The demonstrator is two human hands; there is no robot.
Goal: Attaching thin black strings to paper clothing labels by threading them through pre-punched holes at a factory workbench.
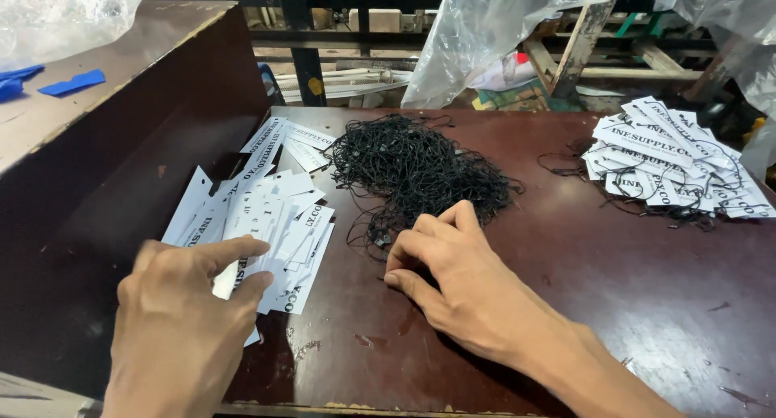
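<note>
The left hand [182, 321] pinched a white paper tag [234, 276] off the pile [271, 216]; the right hand's [453, 276] grip pressed together over a black string loop [380, 238] on the desk [566, 289].

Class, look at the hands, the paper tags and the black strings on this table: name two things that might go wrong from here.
1. The black strings lie in one tangled heap, so the right hand pinching at its edge may drag several out together.
2. The left hand grips one tag from a loose, overlapping pile of tags; neighbouring tags may shift toward the table's near edge.
</note>
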